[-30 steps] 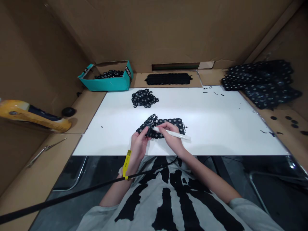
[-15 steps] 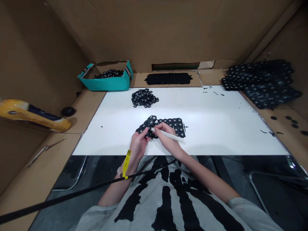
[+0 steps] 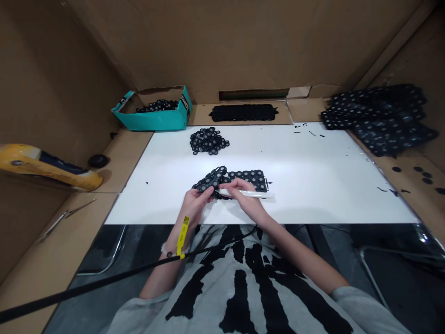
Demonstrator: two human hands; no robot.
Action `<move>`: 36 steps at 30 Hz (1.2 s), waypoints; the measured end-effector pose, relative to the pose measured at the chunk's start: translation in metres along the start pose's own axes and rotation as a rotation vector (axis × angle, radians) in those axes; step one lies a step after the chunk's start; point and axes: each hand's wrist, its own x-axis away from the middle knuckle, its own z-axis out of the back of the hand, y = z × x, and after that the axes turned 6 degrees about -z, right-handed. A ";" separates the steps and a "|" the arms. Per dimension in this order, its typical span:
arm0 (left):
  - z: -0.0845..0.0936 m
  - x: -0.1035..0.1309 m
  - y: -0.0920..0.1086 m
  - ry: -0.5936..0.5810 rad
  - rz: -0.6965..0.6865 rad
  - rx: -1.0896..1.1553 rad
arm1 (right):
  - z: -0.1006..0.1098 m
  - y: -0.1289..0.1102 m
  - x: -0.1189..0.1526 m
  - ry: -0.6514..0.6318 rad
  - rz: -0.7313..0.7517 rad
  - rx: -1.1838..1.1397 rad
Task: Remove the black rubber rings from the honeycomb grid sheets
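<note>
A black sheet of round pieces with pale centres (image 3: 257, 180) lies on the white board, its left part folded up. My left hand (image 3: 195, 201) is closed on that folded part, thumb on top. In my right hand (image 3: 245, 197) is a white pen-like tool (image 3: 262, 195), held like a pencil and pointing left. Its dark tip meets the sheet beside my left thumb; the exact contact is too small to make out. My right fingers hide some of the sheet's middle. Behind it sits a pile of loose black rings or discs (image 3: 208, 141).
A teal box (image 3: 153, 121) of similar small pieces stands back left. Black strips (image 3: 243, 112) lie at the back, dotted black sheets (image 3: 378, 118) back right. On the left are a yellow-handled tool (image 3: 52, 167), a round black object (image 3: 98, 161) and tweezers (image 3: 66, 215).
My left hand has shifted slightly left and down along the fold. The white tool has swung from a downward slant to nearly level, its tip a little lower and further left.
</note>
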 end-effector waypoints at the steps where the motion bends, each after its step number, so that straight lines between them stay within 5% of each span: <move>1: 0.000 0.000 -0.001 0.008 -0.014 -0.012 | 0.000 0.000 0.000 0.005 0.017 0.037; 36: -0.002 -0.002 -0.010 0.088 -0.112 -0.077 | 0.001 0.000 0.003 0.016 0.086 0.111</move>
